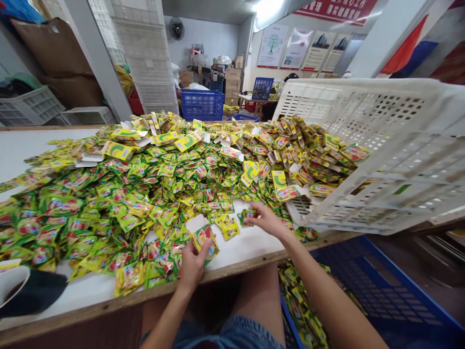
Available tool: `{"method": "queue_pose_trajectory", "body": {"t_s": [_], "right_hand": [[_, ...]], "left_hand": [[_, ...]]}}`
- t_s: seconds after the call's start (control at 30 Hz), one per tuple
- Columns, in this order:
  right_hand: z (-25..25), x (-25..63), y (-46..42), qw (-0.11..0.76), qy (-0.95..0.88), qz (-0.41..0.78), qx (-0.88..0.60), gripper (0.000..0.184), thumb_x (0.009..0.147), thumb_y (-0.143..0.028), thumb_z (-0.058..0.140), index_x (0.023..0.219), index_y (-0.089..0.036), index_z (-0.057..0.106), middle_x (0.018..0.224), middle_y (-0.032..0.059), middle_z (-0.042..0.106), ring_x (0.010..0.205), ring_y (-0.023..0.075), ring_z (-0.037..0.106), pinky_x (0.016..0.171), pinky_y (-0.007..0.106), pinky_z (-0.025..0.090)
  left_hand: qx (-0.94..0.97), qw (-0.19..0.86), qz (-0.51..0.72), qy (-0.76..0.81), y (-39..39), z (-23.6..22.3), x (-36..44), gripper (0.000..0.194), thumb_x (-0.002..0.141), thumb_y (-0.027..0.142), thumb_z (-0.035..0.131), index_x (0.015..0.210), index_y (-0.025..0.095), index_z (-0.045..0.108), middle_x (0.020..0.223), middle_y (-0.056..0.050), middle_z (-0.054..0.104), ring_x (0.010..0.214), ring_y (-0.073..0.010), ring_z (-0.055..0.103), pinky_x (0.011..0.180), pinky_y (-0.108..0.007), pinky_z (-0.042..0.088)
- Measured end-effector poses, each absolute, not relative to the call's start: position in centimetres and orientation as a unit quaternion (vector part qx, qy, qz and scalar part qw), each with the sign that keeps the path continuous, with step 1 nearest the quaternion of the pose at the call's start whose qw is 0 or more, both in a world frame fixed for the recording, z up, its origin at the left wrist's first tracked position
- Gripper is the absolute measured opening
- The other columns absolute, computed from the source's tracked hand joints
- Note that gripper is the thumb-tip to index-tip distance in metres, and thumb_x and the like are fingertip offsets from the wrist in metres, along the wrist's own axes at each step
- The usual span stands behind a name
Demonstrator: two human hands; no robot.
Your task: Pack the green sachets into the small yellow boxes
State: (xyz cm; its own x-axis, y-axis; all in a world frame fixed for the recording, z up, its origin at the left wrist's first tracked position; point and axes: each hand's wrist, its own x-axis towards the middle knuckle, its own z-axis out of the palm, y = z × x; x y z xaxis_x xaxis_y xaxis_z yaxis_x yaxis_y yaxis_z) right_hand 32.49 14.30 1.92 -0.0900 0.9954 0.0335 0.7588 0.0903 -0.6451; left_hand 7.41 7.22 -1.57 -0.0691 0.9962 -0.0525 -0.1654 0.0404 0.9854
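Note:
Near the table's front edge, my left hand [193, 261] is closed around a small printed box [205, 241]. The box's white flap stands up at its top end. To the right, the fingers of my right hand [267, 219] pinch a small green packet [247, 217] just above the white tabletop. Between the two hands a yellow packet [228, 226] lies on the table. A wide heap of green and yellow packets [174, 169] spreads behind and to the left of my hands, with several yellow boxes [119, 150] on top.
A white plastic crate [363, 104] lies tipped at the right, small boxes spilling from it. Below the table edge on the right stands a blue crate [385, 276] with boxes. A dark cup [39, 291] sits at the front left. Another blue basket [202, 103] is behind the table.

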Motion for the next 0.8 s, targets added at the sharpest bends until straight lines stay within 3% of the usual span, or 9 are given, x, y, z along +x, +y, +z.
{"method": "queue_pose_trajectory", "body": {"t_s": [0.1,0.23,0.33,0.5,0.63,0.73,0.8], "right_hand": [[2.2,30.3,14.7,0.281,-0.718,0.298,-0.563,0.022,0.070,-0.036,0.066,0.077,-0.017,0.058,0.063,-0.0027,0.059,0.058,0.0129,0.054,0.053,0.021,0.039],[2.2,28.8,16.4,0.299,-0.715,0.272,-0.571,0.020,0.075,-0.034,0.060,0.075,-0.015,0.058,0.062,-0.0015,0.057,0.057,0.0119,0.049,0.052,0.021,0.035],[2.1,28.1,17.4,0.273,-0.735,0.272,-0.559,0.021,0.076,-0.034,0.059,0.068,-0.015,0.058,0.061,-0.0022,0.055,0.058,0.0113,0.047,0.053,0.020,0.033],[1.2,27.3,17.1,0.205,-0.761,0.269,-0.553,0.025,0.061,-0.032,0.073,0.054,-0.016,0.054,0.059,-0.0030,0.052,0.062,0.0127,0.048,0.057,0.021,0.033],[0.1,27.2,15.9,0.193,-0.753,0.241,-0.581,0.014,0.064,-0.024,0.070,0.069,-0.017,0.059,0.064,-0.0014,0.054,0.066,0.0144,0.049,0.062,0.023,0.033],[-0.4,27.5,15.0,0.198,-0.746,0.243,-0.587,0.025,0.068,-0.025,0.067,0.090,-0.018,0.059,0.066,-0.0022,0.056,0.063,0.0135,0.050,0.060,0.022,0.033],[-0.2,28.0,14.6,0.202,-0.748,0.250,-0.581,0.018,0.071,-0.025,0.064,0.087,-0.017,0.059,0.065,-0.0019,0.056,0.061,0.0128,0.049,0.057,0.021,0.032]], "left_hand": [[0.427,0.533,0.546,0.484,7.2,-1.5,7.4,0.040,0.070,0.040,0.067,0.096,0.011,0.062,0.093,-0.012,0.072,0.088,-0.0260,0.066,0.079,-0.034,0.051],[0.437,0.539,0.534,0.483,7.1,-1.2,7.3,0.037,0.069,0.040,0.068,0.092,0.012,0.062,0.092,-0.012,0.072,0.086,-0.0263,0.067,0.076,-0.035,0.052],[0.453,0.560,0.512,0.468,7.1,-1.2,7.3,0.036,0.071,0.039,0.067,0.094,0.012,0.062,0.093,-0.012,0.072,0.087,-0.0265,0.066,0.077,-0.035,0.052],[0.467,0.558,0.497,0.474,7.1,-1.4,7.3,0.036,0.071,0.039,0.067,0.094,0.012,0.062,0.093,-0.013,0.072,0.087,-0.0264,0.066,0.077,-0.035,0.052],[0.458,0.569,0.496,0.470,7.1,-1.2,7.2,0.036,0.071,0.039,0.067,0.094,0.012,0.063,0.092,-0.012,0.072,0.087,-0.0267,0.066,0.077,-0.037,0.052],[0.460,0.578,0.492,0.461,7.2,-0.9,7.3,0.036,0.070,0.039,0.067,0.093,0.013,0.063,0.090,-0.011,0.073,0.087,-0.0262,0.067,0.079,-0.036,0.052],[0.458,0.587,0.489,0.454,7.2,-0.9,7.3,0.036,0.070,0.040,0.067,0.093,0.012,0.063,0.088,-0.011,0.073,0.084,-0.0253,0.068,0.077,-0.035,0.052]]}}
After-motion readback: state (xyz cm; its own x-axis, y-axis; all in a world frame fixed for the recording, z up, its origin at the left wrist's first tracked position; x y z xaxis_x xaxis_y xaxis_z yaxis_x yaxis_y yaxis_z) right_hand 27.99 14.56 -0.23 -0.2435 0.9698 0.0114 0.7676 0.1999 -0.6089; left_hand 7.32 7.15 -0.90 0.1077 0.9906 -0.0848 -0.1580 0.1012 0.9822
